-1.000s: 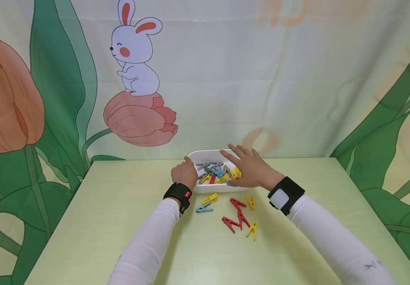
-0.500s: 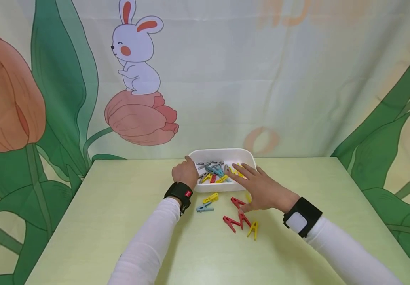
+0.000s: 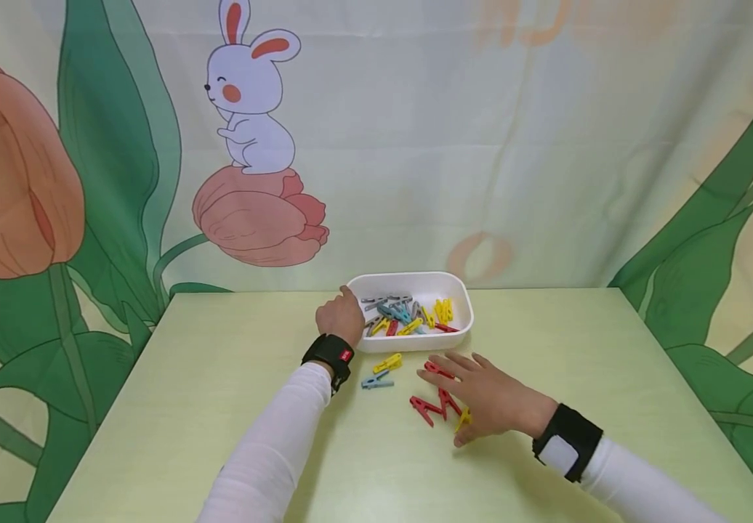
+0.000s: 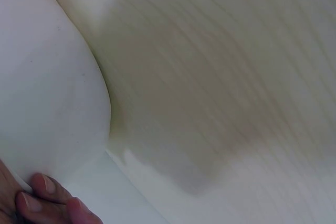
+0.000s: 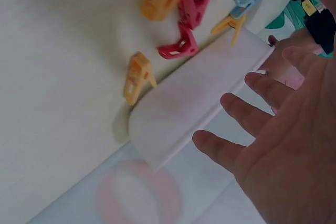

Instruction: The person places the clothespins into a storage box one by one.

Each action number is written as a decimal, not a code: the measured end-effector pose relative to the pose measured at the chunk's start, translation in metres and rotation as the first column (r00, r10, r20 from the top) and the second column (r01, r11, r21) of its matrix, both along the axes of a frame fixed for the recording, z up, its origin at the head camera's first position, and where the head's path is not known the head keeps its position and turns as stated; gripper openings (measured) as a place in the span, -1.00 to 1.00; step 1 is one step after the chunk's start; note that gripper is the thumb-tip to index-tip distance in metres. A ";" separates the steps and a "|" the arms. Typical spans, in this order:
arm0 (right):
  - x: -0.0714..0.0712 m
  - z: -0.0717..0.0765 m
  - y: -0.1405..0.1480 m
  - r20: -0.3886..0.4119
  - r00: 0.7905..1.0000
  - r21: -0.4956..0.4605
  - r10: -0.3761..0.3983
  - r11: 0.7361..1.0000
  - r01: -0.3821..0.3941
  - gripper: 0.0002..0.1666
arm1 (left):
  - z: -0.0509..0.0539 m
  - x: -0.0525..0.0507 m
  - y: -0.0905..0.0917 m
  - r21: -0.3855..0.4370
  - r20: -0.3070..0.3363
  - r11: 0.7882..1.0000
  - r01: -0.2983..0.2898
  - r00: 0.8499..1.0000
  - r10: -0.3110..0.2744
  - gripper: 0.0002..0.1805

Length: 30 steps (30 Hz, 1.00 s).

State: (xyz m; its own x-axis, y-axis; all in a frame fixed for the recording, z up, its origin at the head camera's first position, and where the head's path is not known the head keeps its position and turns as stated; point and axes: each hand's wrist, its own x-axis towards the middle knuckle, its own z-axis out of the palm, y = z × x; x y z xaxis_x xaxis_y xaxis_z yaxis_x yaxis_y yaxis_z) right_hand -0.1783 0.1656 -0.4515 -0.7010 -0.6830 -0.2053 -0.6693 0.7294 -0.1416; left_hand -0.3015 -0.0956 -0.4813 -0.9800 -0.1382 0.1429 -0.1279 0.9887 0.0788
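My left hand (image 3: pixel 340 317) grips the left end of a white plastic tray (image 3: pixel 416 346); in the left wrist view its fingertips (image 4: pixel 47 203) lie curled against the tray's wall. Inside the tray are grey, blue, yellow and red clothespins (image 3: pixel 409 312). My right hand (image 3: pixel 490 398), fingers spread and holding nothing, hovers over loose clothespins in front of the tray. Three red clothespins (image 3: pixel 422 410) lie there, one partly under the fingers. A yellow clothespin (image 3: pixel 464 419) shows beside the thumb. Left of these lie another yellow clothespin (image 3: pixel 387 363) and a blue clothespin (image 3: pixel 377 381).
The pale wooden table (image 3: pixel 232 407) extends to both sides of the arms. Directly behind the tray hangs a curtain (image 3: pixel 403 160) printed with a rabbit and tulips. In the right wrist view, a yellow clothespin (image 5: pixel 138 77) stands out near the tray's corner.
My right hand has drawn back from over the tray toward me, down over the loose clothespins, uncovering the tray's right end. The left hand has stayed on the tray.
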 end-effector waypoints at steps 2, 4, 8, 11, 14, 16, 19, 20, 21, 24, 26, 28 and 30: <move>0.000 -0.005 0.003 0.030 0.999 0.005 -0.015 1.000 0.015 0.36 | -0.001 0.000 0.000 0.001 0.000 1.000 -0.002 1.000 0.002 -0.39; 0.000 -0.010 0.005 0.055 0.998 0.013 -0.028 1.000 0.027 0.35 | -0.001 0.000 0.000 0.001 -0.002 1.000 -0.005 1.000 0.005 -0.39; 0.001 -0.018 0.008 0.090 0.995 0.030 -0.053 0.998 0.050 0.33 | -0.003 0.000 0.000 0.003 -0.010 1.000 -0.006 1.000 0.006 -0.40; 0.002 -0.025 0.009 0.116 0.991 0.043 -0.072 0.997 0.068 0.26 | -0.003 -0.001 0.000 0.001 -0.013 1.000 -0.004 1.000 0.004 -0.39; 0.003 -0.028 0.008 0.136 0.987 0.053 -0.085 0.995 0.079 0.20 | -0.004 -0.001 0.000 -0.007 -0.014 1.000 -0.002 1.000 0.002 -0.39; 0.003 -0.029 0.007 0.136 0.987 0.058 -0.090 0.995 0.082 0.15 | -0.004 -0.002 0.000 -0.010 -0.016 1.000 -0.001 1.000 0.001 -0.39; 0.002 -0.031 0.006 0.126 0.987 0.076 -0.099 0.993 0.090 0.10 | -0.003 -0.002 0.000 -0.010 -0.015 1.000 0.000 1.000 0.000 -0.39; 0.001 -0.031 0.006 0.127 0.987 0.081 -0.104 0.992 0.094 0.08 | -0.003 -0.002 0.000 -0.009 -0.013 1.000 0.000 1.000 0.000 -0.39; 0.001 -0.031 0.006 0.126 0.986 0.087 -0.106 0.992 0.096 0.07 | -0.002 -0.002 0.000 -0.009 -0.011 1.000 0.001 1.000 -0.001 -0.39; 0.002 -0.033 0.007 0.132 0.985 0.094 -0.111 0.991 0.099 0.03 | -0.001 -0.001 0.000 -0.005 -0.002 1.000 0.003 1.000 -0.003 -0.38; 0.003 -0.033 0.008 0.132 0.985 0.090 -0.108 0.991 0.097 -0.01 | -0.001 -0.001 0.000 -0.002 0.000 1.000 0.004 1.000 -0.004 -0.38; 0.003 -0.034 0.008 0.127 0.986 0.079 -0.104 0.992 0.095 -0.08 | 0.000 -0.002 0.000 0.002 -0.003 1.000 0.005 1.000 -0.005 -0.37; 0.003 -0.035 0.008 0.114 0.989 0.060 -0.089 0.995 0.083 -0.17 | -0.001 -0.001 0.000 0.003 -0.007 1.000 0.003 1.000 -0.003 -0.38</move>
